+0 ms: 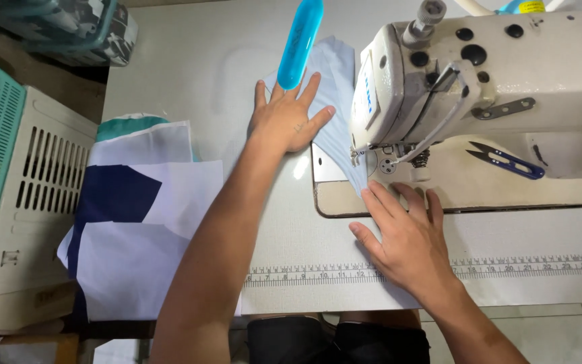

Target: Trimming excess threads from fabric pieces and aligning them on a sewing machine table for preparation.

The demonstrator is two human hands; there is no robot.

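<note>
Pale blue fabric piece point(335, 101) lies flat on the table, running under the sewing machine point(479, 87) head. Left hand point(289, 120) spread open, palm pressing it behind the needle. Right hand point(405, 243) flat, fingers open, at the near edge. Thread snips point(506, 160) rest on the machine bed; cut fabric stack point(139, 222) lies left.

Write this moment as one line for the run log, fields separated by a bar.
left hand flat on pale fabric | right hand flat near needle area | sewing machine | blue snips on machine bed | fabric stack at left
</note>
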